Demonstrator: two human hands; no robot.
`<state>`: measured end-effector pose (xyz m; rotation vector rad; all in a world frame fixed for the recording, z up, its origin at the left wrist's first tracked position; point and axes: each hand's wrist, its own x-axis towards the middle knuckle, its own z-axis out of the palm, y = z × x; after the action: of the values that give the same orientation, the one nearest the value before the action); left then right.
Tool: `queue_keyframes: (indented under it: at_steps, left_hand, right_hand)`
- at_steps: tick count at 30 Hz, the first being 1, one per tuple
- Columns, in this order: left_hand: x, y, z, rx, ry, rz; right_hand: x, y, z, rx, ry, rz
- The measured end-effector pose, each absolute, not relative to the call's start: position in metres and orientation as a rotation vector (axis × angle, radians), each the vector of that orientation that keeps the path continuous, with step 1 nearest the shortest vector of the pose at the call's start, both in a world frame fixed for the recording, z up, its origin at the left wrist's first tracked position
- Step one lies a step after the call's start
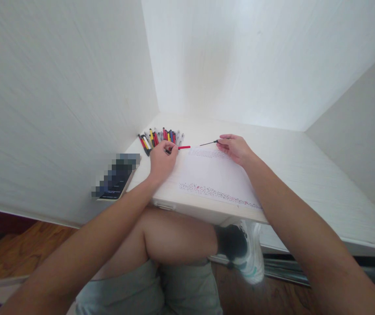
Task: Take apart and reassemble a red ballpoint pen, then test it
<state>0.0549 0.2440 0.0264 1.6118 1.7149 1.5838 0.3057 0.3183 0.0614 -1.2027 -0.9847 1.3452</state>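
Observation:
My left hand (164,158) is closed around a red pen barrel (184,147), whose red end sticks out to the right past the fingers. A small dark part shows between those fingers. My right hand (235,149) pinches a thin dark pen refill (209,143) by its thicker black end, and its thin end points left toward the red barrel, with a gap between them. Beneath both hands lies a white sheet of paper (217,177) with rows of small dark and red marks along its near and far edges.
Several pens (154,138) in red, yellow, black, blue and clear lie bunched beyond my left hand. A phone-like device with a blurred screen (117,181) leans at the left edge of the white desk (292,175). White panels stand at the left, back and right.

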Motion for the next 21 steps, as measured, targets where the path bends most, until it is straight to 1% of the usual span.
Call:
queue_keyframes:
  at_steps: [8,15,18,21]
  left_hand:
    - [0.0489,0.2424,0.0229,1.982,1.785,1.455]
    - [0.0479,0.2423,0.0227,2.118,1.863,1.270]
    - [0.0502,0.2392,0.0261,2.134,1.890,1.149]
    - [0.0521,0.2372,0.0273,2.142,1.938,1.060]
  right_hand:
    - [0.3087,0.3246,0.0566,-1.139,-0.970,1.329]
    - [0.3104,0.3268,0.0554,-1.114,-1.038,1.287]
    - [0.3095,0.3248,0.0568,-1.137,-1.111,1.222]
    - [0.3098,0.3253,0.0559,-1.220,-1.282,1.081]
